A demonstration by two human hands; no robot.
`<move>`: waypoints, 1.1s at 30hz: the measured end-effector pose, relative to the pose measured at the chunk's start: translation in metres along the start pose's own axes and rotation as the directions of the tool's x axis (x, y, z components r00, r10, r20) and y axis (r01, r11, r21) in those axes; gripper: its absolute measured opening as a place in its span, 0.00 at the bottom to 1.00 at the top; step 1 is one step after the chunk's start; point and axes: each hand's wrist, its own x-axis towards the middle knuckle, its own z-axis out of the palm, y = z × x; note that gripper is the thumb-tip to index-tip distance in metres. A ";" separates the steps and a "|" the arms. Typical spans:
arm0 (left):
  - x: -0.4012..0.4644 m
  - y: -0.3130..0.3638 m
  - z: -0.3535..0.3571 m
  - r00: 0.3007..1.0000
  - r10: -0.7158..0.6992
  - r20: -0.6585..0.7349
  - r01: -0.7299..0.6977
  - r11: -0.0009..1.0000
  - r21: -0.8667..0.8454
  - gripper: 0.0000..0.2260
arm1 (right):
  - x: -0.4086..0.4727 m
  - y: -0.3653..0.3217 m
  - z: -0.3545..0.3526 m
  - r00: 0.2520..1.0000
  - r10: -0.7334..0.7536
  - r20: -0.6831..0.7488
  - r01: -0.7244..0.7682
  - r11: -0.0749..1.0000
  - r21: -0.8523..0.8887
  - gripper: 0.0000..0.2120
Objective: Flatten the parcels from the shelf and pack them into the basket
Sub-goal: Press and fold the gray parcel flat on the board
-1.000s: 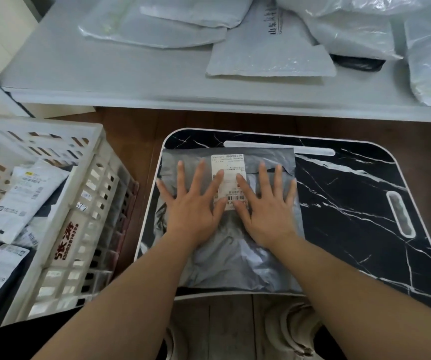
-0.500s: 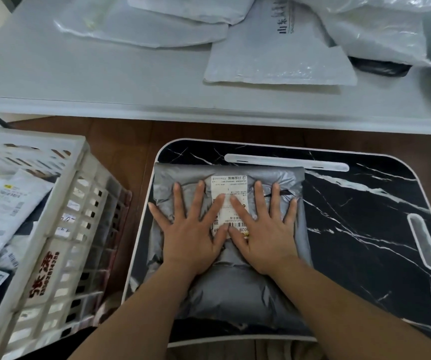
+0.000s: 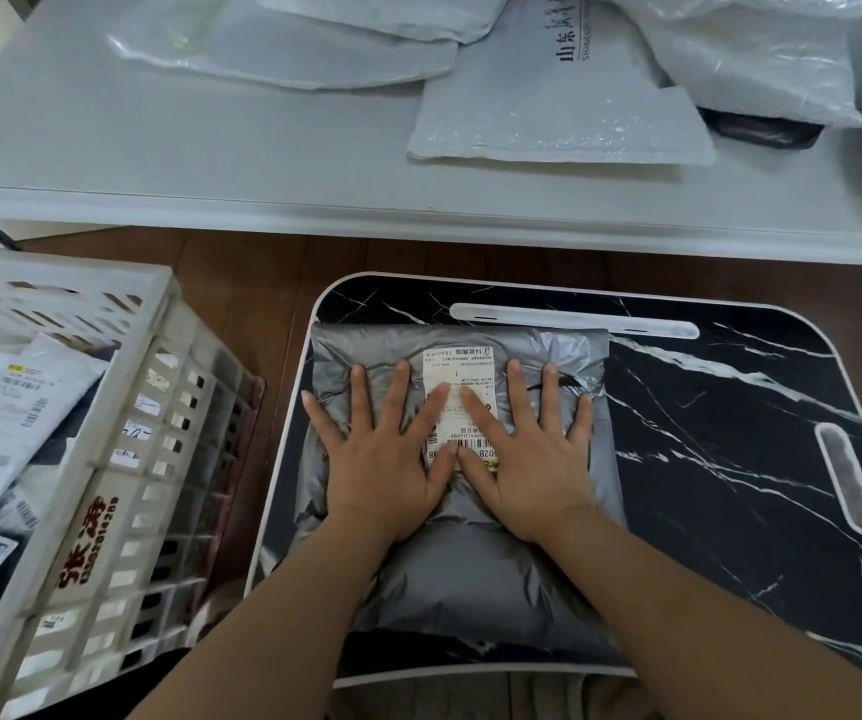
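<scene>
Head view: grey parcel (image 3: pixel 470 574) flat on marbled worktop (image 3: pixel 730 459), long axis toward onlooker. Left hand (image 3: pixel 392 459), right hand (image 3: pixel 527 459) press side by side on far half, fingers spread straight. Basket (image 3: pixel 122 459) just left, nearer left hand.

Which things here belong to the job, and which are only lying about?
Job: grey parcel pressed under both open hands, left and right; white basket; parcels on the shelf.
Lying about: marble-patterned board; dark object under the bags.
</scene>
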 end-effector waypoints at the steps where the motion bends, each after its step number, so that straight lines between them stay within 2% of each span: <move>1: 0.000 0.000 0.000 1.000 0.011 -0.010 -0.011 1.000 0.009 0.27 | 0.000 0.000 0.000 1.000 0.000 0.002 0.000 1.000 -0.004 0.30; 4: -0.001 -0.001 0.000 0.999 0.041 -0.016 -0.041 0.999 0.022 0.28 | 0.000 0.001 0.001 1.000 -0.007 0.023 0.008 1.000 -0.018 0.30; 8: -0.001 -0.001 0.001 0.999 0.047 -0.017 -0.047 0.998 -0.028 0.29 | 0.004 -0.005 -0.005 0.999 0.000 -0.037 0.001 1.000 0.029 0.29; 10: 0.000 -0.002 0.002 0.999 0.046 -0.019 -0.047 0.998 -0.048 0.29 | 0.021 -0.017 -0.014 0.997 -0.052 -0.065 0.054 0.998 0.044 0.28; 13: 0.000 -0.002 0.004 0.999 0.051 -0.020 -0.052 0.997 -0.048 0.29 | 0.047 -0.030 -0.024 0.981 -0.195 0.018 0.195 0.980 -0.030 0.31; 15: 0.000 -0.002 0.004 0.999 0.045 -0.015 -0.046 0.998 -0.048 0.29 | 0.057 -0.021 -0.022 0.979 -0.192 0.067 0.196 0.978 -0.072 0.32; 18: 0.001 -0.002 0.003 0.999 0.039 0.001 -0.039 0.999 -0.036 0.29 | 0.056 0.011 -0.019 0.993 -0.088 0.081 0.094 0.993 -0.069 0.31; 22: 0.001 -0.002 0.003 0.999 0.030 0.017 -0.030 0.999 -0.033 0.30 | 0.048 0.043 -0.018 0.993 0.103 0.059 -0.098 0.992 -0.084 0.35; 26: 0.001 -0.002 0.003 0.999 0.031 0.014 -0.031 0.999 -0.035 0.29 | 0.034 0.047 -0.017 0.949 0.308 0.065 -0.305 0.951 -0.047 0.40; 28: 0.001 -0.001 0.003 1.000 0.028 0.003 -0.027 0.999 -0.031 0.29 | 0.026 0.039 -0.021 0.926 0.377 0.038 -0.375 0.926 -0.056 0.38; 29: 0.001 -0.001 0.002 1.000 0.027 0.009 -0.027 0.999 -0.028 0.29 | 0.021 0.030 -0.021 0.937 0.349 0.011 -0.348 0.936 -0.048 0.36; 33: 0.000 -0.002 0.001 0.999 0.024 0.029 -0.023 0.999 -0.029 0.29 | -0.001 -0.016 -0.002 0.994 0.092 -0.067 -0.089 0.995 0.047 0.31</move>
